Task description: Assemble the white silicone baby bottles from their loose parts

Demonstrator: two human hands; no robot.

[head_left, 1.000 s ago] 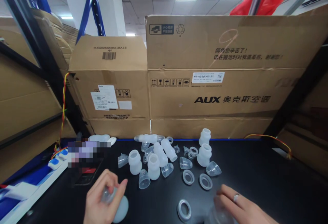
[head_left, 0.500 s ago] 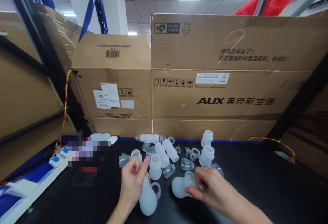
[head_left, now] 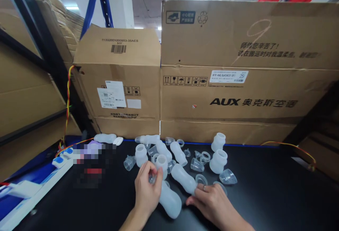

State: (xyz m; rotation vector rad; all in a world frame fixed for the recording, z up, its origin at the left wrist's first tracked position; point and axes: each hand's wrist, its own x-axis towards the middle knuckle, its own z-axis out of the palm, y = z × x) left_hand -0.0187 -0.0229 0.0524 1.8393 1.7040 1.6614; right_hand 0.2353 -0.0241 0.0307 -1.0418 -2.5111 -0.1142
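Observation:
My left hand (head_left: 147, 190) pinches a small clear plastic part (head_left: 152, 178) between thumb and fingers, right beside a frosted silicone bottle (head_left: 169, 199) lying on the black table (head_left: 265, 195). My right hand (head_left: 213, 202) rests fingers-down on the table with its fingertips touching the end of a second frosted bottle (head_left: 184, 178) that lies slanted. A ring is on one right finger. Clear rings (head_left: 201, 179), caps (head_left: 227, 176) and more upright bottles (head_left: 217, 161) are scattered just beyond both hands.
Tall cardboard boxes (head_left: 238, 83) wall off the table's far edge. A white and blue power strip (head_left: 62, 158) with a twisted red-yellow cable (head_left: 68, 97) lies at the left, next to a blurred patch. Blue shelving posts (head_left: 92, 8) rise behind.
Both hands moved forward into the pile. The left hand's bottle now lies on the table beside it. The bottle at the right hand now lies slanted, touched only at its end. The camera tilted down.

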